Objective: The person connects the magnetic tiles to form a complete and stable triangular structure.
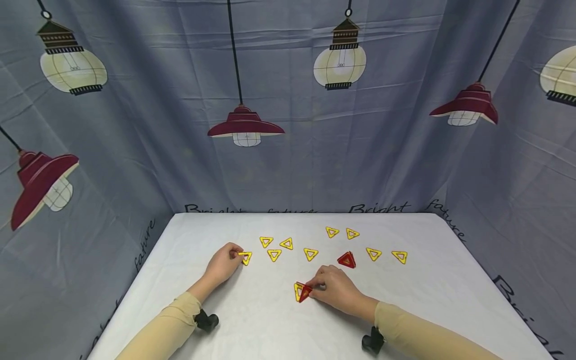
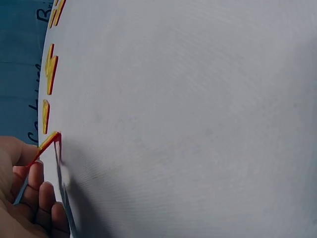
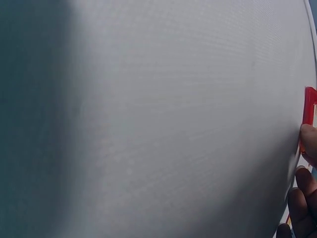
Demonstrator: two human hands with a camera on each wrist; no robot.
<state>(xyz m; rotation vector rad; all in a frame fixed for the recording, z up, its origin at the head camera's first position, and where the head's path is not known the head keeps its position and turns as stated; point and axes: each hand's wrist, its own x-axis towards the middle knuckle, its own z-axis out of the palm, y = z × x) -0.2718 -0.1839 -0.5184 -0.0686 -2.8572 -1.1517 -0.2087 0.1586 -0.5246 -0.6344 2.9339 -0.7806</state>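
Right hand (image 1: 335, 287): mid tabletop (image 1: 265, 330), thumb and fingers pinching a two-tone piece.
Two-tone piece (image 1: 305, 292): tilted, yellow frame on left, red side on right; one part or several joined, can't tell. Partly behind fingertips.
Right wrist view: only a red strip of it at the picture's right edge, rest cut off; hand cut too.
Left hand (image 1: 223, 263): toward tabletop's left edge, thumb and finger pinching a yellow triangle.
Yellow triangle (image 1: 249, 257): hollow, one corner under the fingers. Head view gives yellow only; left wrist view adds red along its underside.
Red piece (image 1: 347, 259): beyond right hand, looks raised, small pyramid shape; inside hard to make out.
Loose triangles (image 1: 307, 255): eight, yellow, hollow, scattered toward tabletop's far edge. Left wrist view shows red rims, head view barely.
Near edge: tabletop runs out of picture.
Curtain (image 1: 288, 170): behind far edge, printed lamps, lettering partly hidden.
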